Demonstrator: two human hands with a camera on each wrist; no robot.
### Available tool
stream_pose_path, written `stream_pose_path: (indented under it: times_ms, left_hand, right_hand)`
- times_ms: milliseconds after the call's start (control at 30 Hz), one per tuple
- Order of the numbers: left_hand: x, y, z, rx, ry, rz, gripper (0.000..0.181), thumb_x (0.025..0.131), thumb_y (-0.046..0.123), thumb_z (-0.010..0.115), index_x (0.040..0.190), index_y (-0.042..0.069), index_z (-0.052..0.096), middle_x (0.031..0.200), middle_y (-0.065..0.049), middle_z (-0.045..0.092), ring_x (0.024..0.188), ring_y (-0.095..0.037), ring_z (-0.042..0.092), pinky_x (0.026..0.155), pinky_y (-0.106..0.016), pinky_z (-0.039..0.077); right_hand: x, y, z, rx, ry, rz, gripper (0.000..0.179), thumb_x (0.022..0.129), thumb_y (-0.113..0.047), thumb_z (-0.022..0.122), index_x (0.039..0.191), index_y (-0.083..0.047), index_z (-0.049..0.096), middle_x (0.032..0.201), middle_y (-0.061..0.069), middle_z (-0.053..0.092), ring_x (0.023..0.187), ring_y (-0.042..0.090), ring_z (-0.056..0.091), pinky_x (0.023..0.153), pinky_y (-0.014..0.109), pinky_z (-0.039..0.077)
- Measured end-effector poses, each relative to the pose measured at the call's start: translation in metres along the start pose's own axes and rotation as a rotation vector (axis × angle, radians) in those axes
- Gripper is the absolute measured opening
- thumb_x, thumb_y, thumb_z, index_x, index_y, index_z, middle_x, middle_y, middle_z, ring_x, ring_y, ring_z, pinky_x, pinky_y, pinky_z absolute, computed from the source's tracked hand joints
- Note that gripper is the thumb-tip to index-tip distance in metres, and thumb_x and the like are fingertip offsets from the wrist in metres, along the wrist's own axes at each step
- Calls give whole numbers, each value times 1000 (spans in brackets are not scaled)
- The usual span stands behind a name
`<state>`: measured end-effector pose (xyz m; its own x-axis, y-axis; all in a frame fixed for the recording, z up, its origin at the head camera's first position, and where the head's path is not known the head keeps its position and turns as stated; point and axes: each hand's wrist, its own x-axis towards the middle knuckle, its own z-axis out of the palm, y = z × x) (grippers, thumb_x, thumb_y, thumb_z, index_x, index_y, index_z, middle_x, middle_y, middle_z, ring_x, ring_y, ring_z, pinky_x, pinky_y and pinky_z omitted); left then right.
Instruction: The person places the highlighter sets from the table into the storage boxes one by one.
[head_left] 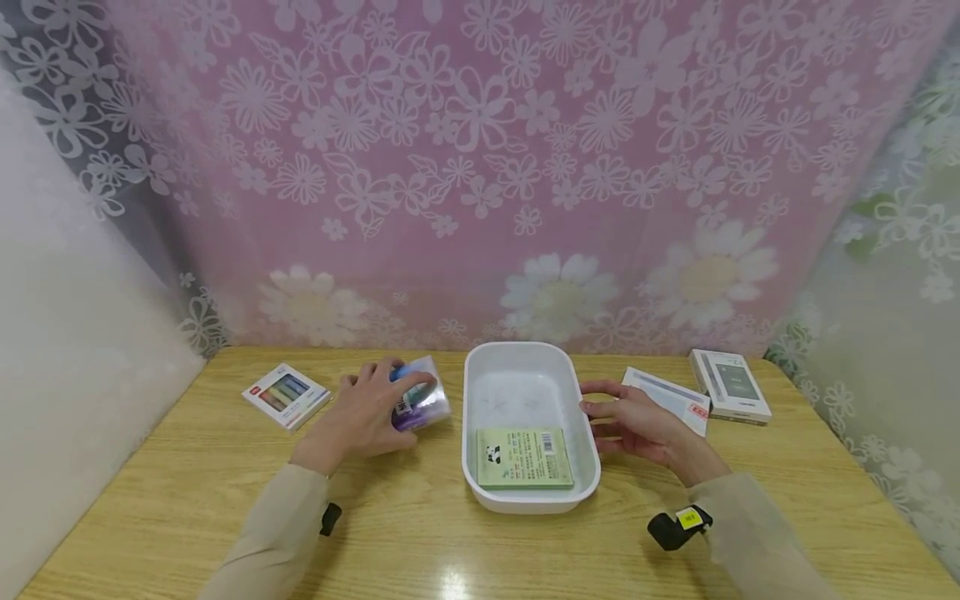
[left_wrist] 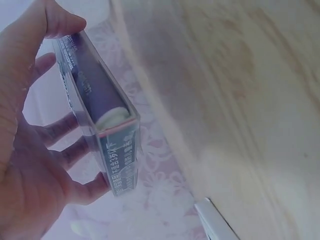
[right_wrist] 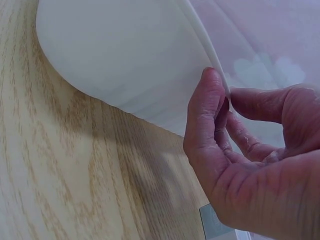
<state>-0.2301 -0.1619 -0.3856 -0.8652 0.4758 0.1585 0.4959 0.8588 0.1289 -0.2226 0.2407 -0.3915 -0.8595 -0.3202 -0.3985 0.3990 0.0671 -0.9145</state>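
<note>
My left hand (head_left: 367, 412) grips a clear plastic box (head_left: 425, 400) left of the white basin, thumb on one side and fingers on the other. A purple tube-like piece with a whitish end shows inside the box (left_wrist: 100, 90) in the left wrist view, where one end panel carries printed text. At the right side of the white plastic basin (head_left: 517, 387), my right hand (head_left: 637, 425) holds its rim with the fingertips; the right wrist view has finger and thumb at the rim (right_wrist: 207, 40). A green-yellow packet (head_left: 523, 458) with a panda picture lies inside the basin, toward its near end.
On the left of the wooden table (head_left: 420, 542) lies a white box with a window showing coloured sticks (head_left: 285, 396). Behind the right hand are a flat white box (head_left: 667, 396) and a white box with a grey-green panel (head_left: 731, 387). A flowered curtain (head_left: 480, 208) hangs behind.
</note>
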Motion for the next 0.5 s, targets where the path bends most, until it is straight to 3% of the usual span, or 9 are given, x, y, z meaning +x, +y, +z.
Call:
stream_pose_path:
  times_ms: [500]
  left_hand:
    - [16,26,-18,-31,135,75,70,76,38,75,142,44,50,153,-11,42,129,-39,48,93,-61,43]
  right_hand:
    - [2,-3,-2,-2,2,10,54,101,-21,64,149,-8,42,107,1,72,89,16,72,76,32,63]
